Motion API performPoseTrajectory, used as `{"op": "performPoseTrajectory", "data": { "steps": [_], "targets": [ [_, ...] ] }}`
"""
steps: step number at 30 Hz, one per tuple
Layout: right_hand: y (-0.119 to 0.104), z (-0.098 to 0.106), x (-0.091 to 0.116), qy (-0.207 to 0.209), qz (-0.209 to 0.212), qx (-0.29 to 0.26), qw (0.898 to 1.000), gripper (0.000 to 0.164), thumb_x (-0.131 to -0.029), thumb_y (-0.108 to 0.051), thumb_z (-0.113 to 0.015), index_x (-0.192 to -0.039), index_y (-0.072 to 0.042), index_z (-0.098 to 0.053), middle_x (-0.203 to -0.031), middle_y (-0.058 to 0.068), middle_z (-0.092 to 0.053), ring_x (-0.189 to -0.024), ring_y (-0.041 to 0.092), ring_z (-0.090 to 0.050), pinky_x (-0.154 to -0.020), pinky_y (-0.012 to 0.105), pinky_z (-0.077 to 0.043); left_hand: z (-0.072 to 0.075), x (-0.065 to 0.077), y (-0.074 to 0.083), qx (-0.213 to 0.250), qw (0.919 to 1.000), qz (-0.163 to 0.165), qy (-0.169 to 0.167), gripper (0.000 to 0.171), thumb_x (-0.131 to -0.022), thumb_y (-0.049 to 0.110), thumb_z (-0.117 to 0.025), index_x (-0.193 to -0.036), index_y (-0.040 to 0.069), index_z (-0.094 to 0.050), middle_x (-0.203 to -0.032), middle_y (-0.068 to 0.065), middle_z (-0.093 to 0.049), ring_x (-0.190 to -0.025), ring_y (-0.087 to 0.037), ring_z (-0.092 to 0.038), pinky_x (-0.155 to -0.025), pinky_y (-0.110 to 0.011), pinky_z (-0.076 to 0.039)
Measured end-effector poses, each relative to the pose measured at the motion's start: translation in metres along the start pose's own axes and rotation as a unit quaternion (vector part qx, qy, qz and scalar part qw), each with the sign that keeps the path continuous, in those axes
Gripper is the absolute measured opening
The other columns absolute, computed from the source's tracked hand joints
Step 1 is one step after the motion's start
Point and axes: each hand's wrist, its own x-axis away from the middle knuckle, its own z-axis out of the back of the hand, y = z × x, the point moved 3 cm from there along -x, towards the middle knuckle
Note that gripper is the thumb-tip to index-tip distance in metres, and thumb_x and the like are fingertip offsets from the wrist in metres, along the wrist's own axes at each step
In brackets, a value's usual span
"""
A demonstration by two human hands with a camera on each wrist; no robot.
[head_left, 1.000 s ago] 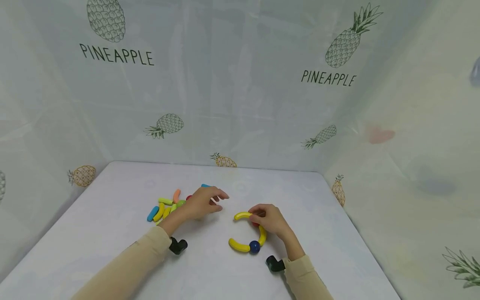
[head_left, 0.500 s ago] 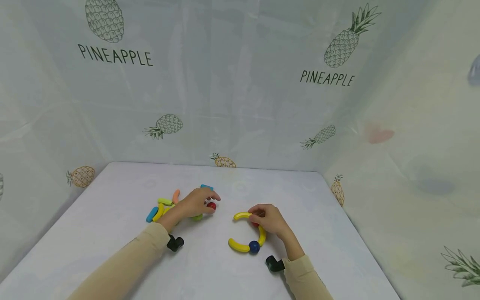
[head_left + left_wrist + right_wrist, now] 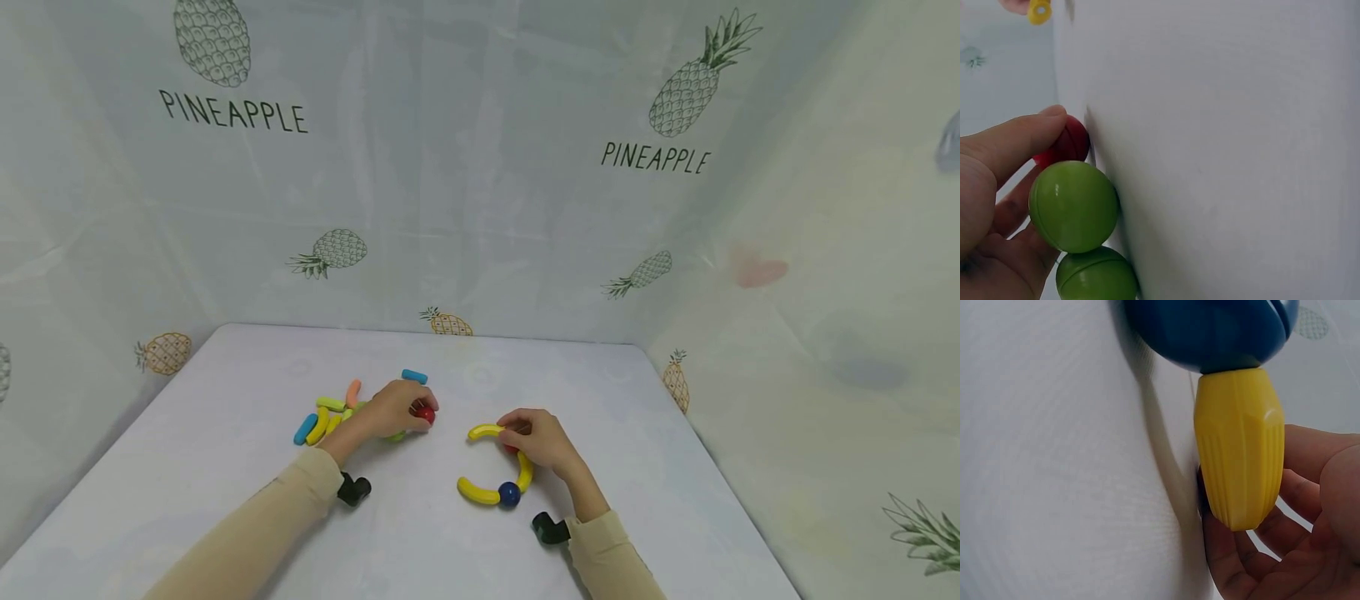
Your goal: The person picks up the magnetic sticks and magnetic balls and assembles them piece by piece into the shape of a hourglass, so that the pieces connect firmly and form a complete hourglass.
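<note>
My left hand (image 3: 393, 408) pinches a red ball (image 3: 426, 415) between thumb and fingers at the table surface. In the left wrist view, two green balls (image 3: 1074, 206) sit close in front of that red ball and partly cover it. My right hand (image 3: 542, 437) grips the upper part of a curved chain, at a second red ball (image 3: 511, 448) mostly hidden by the fingers. The chain also has a yellow curved piece (image 3: 485, 431) at its upper end, another yellow piece (image 3: 526, 471), a dark blue ball (image 3: 509, 494) and a lower yellow piece (image 3: 477, 492).
Left of my left hand lie several loose pieces: a blue bar (image 3: 305, 428), a yellow curved piece (image 3: 318, 425), a green bar (image 3: 331, 403) and an orange one (image 3: 353, 392). Another blue bar (image 3: 414, 377) lies behind the hand. A pineapple-printed curtain (image 3: 480, 167) hangs behind the white table (image 3: 420, 550).
My left hand has moved back left and down from the middle, and its fingers have closed onto the red ball. The right hand and the chain have stayed in place.
</note>
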Motion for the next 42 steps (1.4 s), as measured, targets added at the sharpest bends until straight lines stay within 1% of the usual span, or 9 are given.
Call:
{"op": "performPoseTrajectory", "data": {
  "steps": [3,9,14,19,23,28,34,42],
  "targets": [
    [0.0,0.0,0.0,0.0,0.0,0.001,1.0,0.015,-0.097,-0.019,-0.079,-0.11,-0.013,-0.078,-0.095,-0.002,-0.074,-0.08,0.014,-0.067,-0.072,0.029,-0.059,-0.002,0.0,0.004,0.001,1.0,0.0,0.0,0.027,-0.09,0.017,-0.087,-0.114,0.02,-0.076,-0.108,0.006,-0.07,-0.099,-0.014,-0.06,-0.093,-0.036,-0.057],
    [0.001,0.001,0.001,0.003,-0.001,-0.004,1.0,0.014,-0.097,-0.018,-0.079,-0.11,-0.013,-0.079,-0.094,-0.002,-0.074,-0.081,0.015,-0.067,-0.071,0.029,-0.059,-0.005,0.001,0.016,0.026,0.9996,-0.009,0.006,0.029,-0.09,0.016,-0.088,-0.115,0.018,-0.075,-0.109,0.005,-0.071,-0.099,-0.014,-0.063,-0.093,-0.038,-0.06],
    [0.001,0.001,0.001,0.007,-0.007,-0.006,1.0,0.014,-0.096,-0.018,-0.08,-0.109,-0.013,-0.079,-0.094,-0.002,-0.074,-0.082,0.016,-0.066,-0.071,0.03,-0.059,-0.015,-0.002,0.02,0.052,0.9985,-0.017,0.004,0.029,-0.09,0.017,-0.088,-0.114,0.019,-0.074,-0.11,0.006,-0.072,-0.101,-0.012,-0.066,-0.093,-0.034,-0.06],
    [0.001,0.001,0.0,0.009,-0.012,-0.004,1.0,0.015,-0.096,-0.019,-0.08,-0.109,-0.013,-0.079,-0.094,-0.001,-0.073,-0.081,0.016,-0.066,-0.072,0.03,-0.059,-0.023,-0.003,0.022,0.074,0.9972,-0.006,-0.009,0.028,-0.09,0.018,-0.088,-0.113,0.019,-0.072,-0.109,0.007,-0.071,-0.102,-0.013,-0.066,-0.092,-0.033,-0.061],
    [0.001,0.0,-0.001,0.009,-0.014,0.0,1.0,0.015,-0.096,-0.021,-0.08,-0.11,-0.014,-0.079,-0.094,-0.002,-0.073,-0.081,0.016,-0.065,-0.073,0.03,-0.059,-0.027,-0.002,0.023,0.091,0.9957,0.002,-0.016,0.028,-0.09,0.021,-0.088,-0.113,0.022,-0.072,-0.109,0.008,-0.071,-0.103,-0.014,-0.067,-0.093,-0.034,-0.061],
    [0.002,0.0,-0.001,0.01,-0.018,0.001,1.0,0.015,-0.097,-0.021,-0.079,-0.11,-0.014,-0.079,-0.095,-0.001,-0.073,-0.081,0.016,-0.065,-0.073,0.03,-0.06,-0.031,-0.001,0.027,0.111,0.9935,0.003,-0.023,0.027,-0.089,0.023,-0.089,-0.109,0.024,-0.071,-0.107,0.008,-0.07,-0.102,-0.013,-0.067,-0.091,-0.034,-0.061],
    [0.002,0.001,-0.001,0.011,-0.021,0.0,1.0,0.015,-0.097,-0.02,-0.079,-0.111,-0.014,-0.079,-0.094,-0.001,-0.073,-0.081,0.016,-0.065,-0.073,0.03,-0.06,-0.034,0.0,0.036,0.119,0.9923,-0.006,-0.033,0.026,-0.088,0.022,-0.089,-0.107,0.023,-0.071,-0.106,0.008,-0.07,-0.099,-0.012,-0.067,-0.089,-0.032,-0.061],
    [0.004,0.0,-0.001,0.008,-0.025,-0.002,1.0,0.015,-0.097,-0.02,-0.079,-0.111,-0.014,-0.079,-0.095,-0.001,-0.074,-0.082,0.016,-0.066,-0.075,0.031,-0.061,-0.038,-0.001,0.043,0.118,0.9924,-0.005,-0.035,0.025,-0.089,0.021,-0.088,-0.108,0.023,-0.071,-0.104,0.009,-0.071,-0.099,-0.011,-0.067,-0.091,-0.034,-0.06]
  ]
}}
